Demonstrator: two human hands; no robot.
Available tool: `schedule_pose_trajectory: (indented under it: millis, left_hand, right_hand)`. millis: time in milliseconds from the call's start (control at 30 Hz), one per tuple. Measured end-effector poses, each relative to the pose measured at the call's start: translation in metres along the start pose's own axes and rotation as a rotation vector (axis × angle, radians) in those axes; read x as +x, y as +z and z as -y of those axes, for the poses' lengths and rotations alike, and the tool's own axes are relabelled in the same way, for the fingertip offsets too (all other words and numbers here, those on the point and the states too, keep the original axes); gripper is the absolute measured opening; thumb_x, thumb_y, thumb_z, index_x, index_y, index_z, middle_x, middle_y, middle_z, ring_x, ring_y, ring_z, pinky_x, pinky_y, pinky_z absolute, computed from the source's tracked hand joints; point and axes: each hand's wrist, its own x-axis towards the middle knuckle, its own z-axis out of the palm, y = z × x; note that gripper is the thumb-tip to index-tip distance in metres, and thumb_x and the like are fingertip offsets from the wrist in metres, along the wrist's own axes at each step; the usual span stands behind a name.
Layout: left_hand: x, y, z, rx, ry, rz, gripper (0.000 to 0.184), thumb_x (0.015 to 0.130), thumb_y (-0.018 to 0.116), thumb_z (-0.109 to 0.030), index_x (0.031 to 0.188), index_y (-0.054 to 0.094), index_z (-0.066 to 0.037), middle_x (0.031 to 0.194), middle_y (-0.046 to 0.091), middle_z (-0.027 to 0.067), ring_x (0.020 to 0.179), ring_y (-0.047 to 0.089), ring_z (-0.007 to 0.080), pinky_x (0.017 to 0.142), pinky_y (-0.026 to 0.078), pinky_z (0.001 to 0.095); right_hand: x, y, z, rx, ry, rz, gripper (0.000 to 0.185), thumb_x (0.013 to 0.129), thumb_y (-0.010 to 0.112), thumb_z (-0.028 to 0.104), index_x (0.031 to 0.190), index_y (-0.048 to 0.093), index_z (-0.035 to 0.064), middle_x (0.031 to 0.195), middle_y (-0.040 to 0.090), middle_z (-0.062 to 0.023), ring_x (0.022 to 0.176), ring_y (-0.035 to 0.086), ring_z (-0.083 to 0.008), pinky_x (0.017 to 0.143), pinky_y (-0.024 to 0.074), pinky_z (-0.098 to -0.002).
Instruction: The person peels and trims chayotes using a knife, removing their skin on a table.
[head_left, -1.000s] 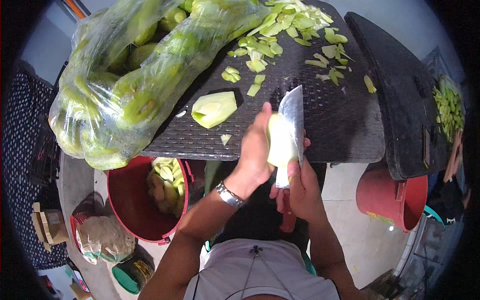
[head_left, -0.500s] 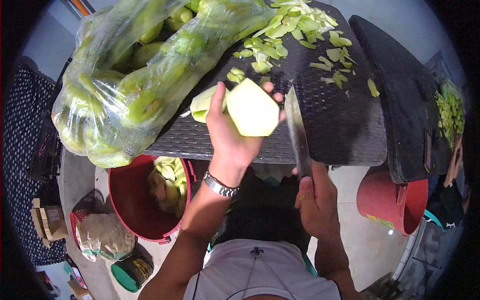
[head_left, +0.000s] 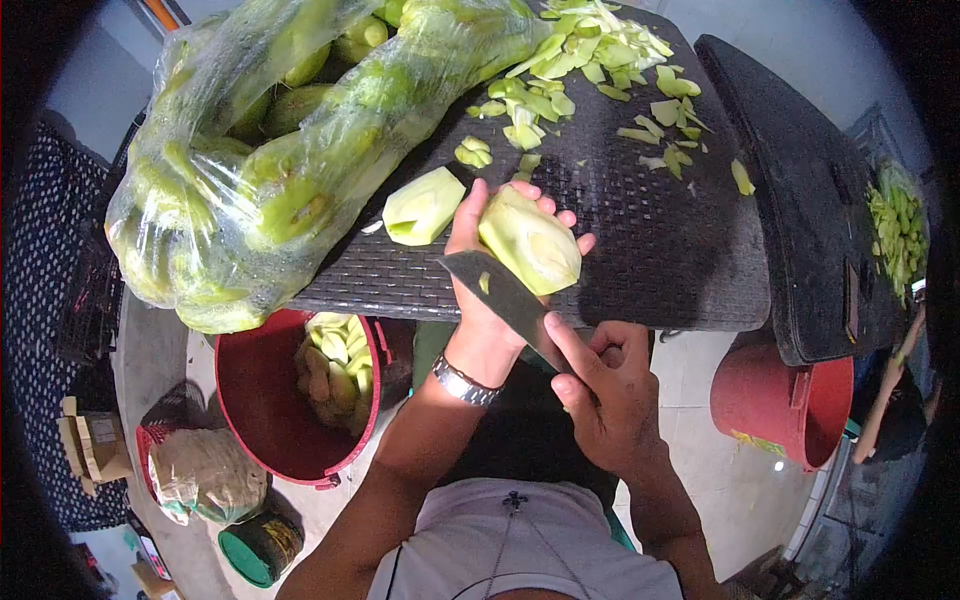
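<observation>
A peeled pale green fruit (head_left: 530, 243) rests in the palm of my left hand (head_left: 487, 310), whose fingers curl round its far side. My right hand (head_left: 617, 400) grips a knife (head_left: 508, 305) by the handle; its blade points up and left, below the fruit and over my left palm, with a small green scrap on it. Another peeled fruit (head_left: 424, 206) lies on the dark woven table (head_left: 400, 290), left of my left hand. Peelings (head_left: 600, 45) are heaped at the table's far side, with loose pieces nearer.
A clear plastic bag (head_left: 290, 190) of green fruit covers the table's left side. Below are a red bucket (head_left: 262, 400) holding pale pieces, a red bucket (head_left: 757, 400) at right, a filled sack (head_left: 205, 475) and a green-lidded tub (head_left: 250, 552). Another person's arm (head_left: 892, 385) shows at far right.
My left hand has turned the fruit and moved slightly right and down. The knife, upright before, has swung left to lie slanted over my left palm. At far right the other person's arm has shifted.
</observation>
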Motion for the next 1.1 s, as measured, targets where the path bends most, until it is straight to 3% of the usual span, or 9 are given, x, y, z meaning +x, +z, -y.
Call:
schedule_pose_trajectory:
  millis: [100, 300, 400, 500, 700, 900, 1000, 1100]
  left_hand:
    - [-0.003, 0.006, -0.002, 0.005, -0.016, -0.039, 0.041, 0.103, 0.050, -0.051, 0.104, 0.063, -0.011, 0.096, 0.069, 0.0090, 0.092, 0.071, 0.0292, 0.088, 0.058, 0.0553]
    - [-0.003, -0.001, -0.003, 0.005, -0.018, -0.013, 0.039, 0.102, 0.052, -0.047, 0.104, 0.064, -0.011, 0.096, 0.069, 0.0105, 0.091, 0.071, 0.0304, 0.082, 0.060, 0.0521]
    - [-0.007, -0.003, 0.003, 0.002, -0.014, 0.001, 0.039, 0.102, 0.052, -0.046, 0.105, 0.064, -0.010, 0.097, 0.069, 0.0111, 0.093, 0.070, 0.0310, 0.082, 0.060, 0.0518]
    - [-0.007, -0.015, 0.006, -0.052, -0.034, 0.097, 0.040, 0.103, 0.049, -0.045, 0.112, 0.062, -0.008, 0.106, 0.068, 0.0140, 0.101, 0.069, 0.0352, 0.090, 0.058, 0.0559]
    - [-0.014, -0.015, 0.011, -0.018, -0.030, 0.055, 0.043, 0.104, 0.047, -0.045, 0.115, 0.061, -0.006, 0.108, 0.068, 0.0150, 0.105, 0.067, 0.0346, 0.095, 0.055, 0.0551]
    - [-0.023, -0.019, 0.025, -0.024, 0.048, 0.009, 0.050, 0.106, 0.044, -0.050, 0.118, 0.059, -0.004, 0.115, 0.066, 0.0174, 0.111, 0.065, 0.0349, 0.100, 0.051, 0.0554]
    - [-0.026, -0.015, 0.027, 0.091, 0.146, -0.014, 0.052, 0.106, 0.042, -0.051, 0.120, 0.057, -0.004, 0.117, 0.064, 0.0181, 0.114, 0.064, 0.0354, 0.102, 0.050, 0.0565]
    - [-0.030, -0.002, 0.030, 0.039, 0.169, -0.062, 0.054, 0.109, 0.035, -0.049, 0.114, 0.059, -0.001, 0.111, 0.067, 0.0173, 0.108, 0.064, 0.0298, 0.097, 0.053, 0.0450]
  right_hand:
    - [0.000, 0.000, 0.002, 0.014, 0.035, -0.003, 0.048, 0.099, 0.065, 0.030, 0.146, 0.061, 0.0213, 0.104, 0.050, -0.0152, 0.079, 0.058, -0.0252, 0.070, 0.0556, -0.0371]
    - [-0.002, 0.006, 0.000, 0.062, 0.020, -0.026, 0.049, 0.099, 0.066, 0.029, 0.146, 0.061, 0.0198, 0.102, 0.050, -0.0141, 0.079, 0.059, -0.0243, 0.069, 0.0550, -0.0355]
    - [0.001, 0.010, -0.002, 0.044, -0.012, -0.064, 0.041, 0.103, 0.058, 0.026, 0.141, 0.066, 0.0102, 0.104, 0.050, -0.0126, 0.070, 0.054, -0.0150, 0.065, 0.0489, -0.0298]
    - [0.001, 0.008, -0.007, 0.076, 0.030, -0.009, 0.053, 0.099, 0.067, 0.031, 0.149, 0.058, 0.0169, 0.102, 0.052, -0.0145, 0.080, 0.060, -0.0251, 0.070, 0.0543, -0.0348]
    - [0.009, 0.001, -0.007, 0.193, 0.112, -0.006, 0.079, 0.094, 0.072, 0.032, 0.161, 0.037, 0.0096, 0.109, 0.054, -0.0171, 0.091, 0.061, -0.0297, 0.079, 0.0542, -0.0391]
    - [0.015, 0.007, -0.017, 0.184, 0.060, -0.052, 0.086, 0.092, 0.075, 0.032, 0.163, 0.033, 0.0089, 0.110, 0.055, -0.0175, 0.093, 0.061, -0.0281, 0.080, 0.0540, -0.0387]
    - [0.017, 0.005, -0.010, 0.254, 0.208, -0.009, 0.085, 0.092, 0.076, 0.035, 0.162, 0.036, 0.0093, 0.109, 0.055, -0.0169, 0.090, 0.061, -0.0268, 0.078, 0.0539, -0.0370]
    - [0.018, 0.018, -0.028, 0.217, 0.015, -0.108, 0.082, 0.091, 0.077, 0.039, 0.160, 0.041, 0.0098, 0.108, 0.055, -0.0164, 0.089, 0.061, -0.0258, 0.077, 0.0540, -0.0359]
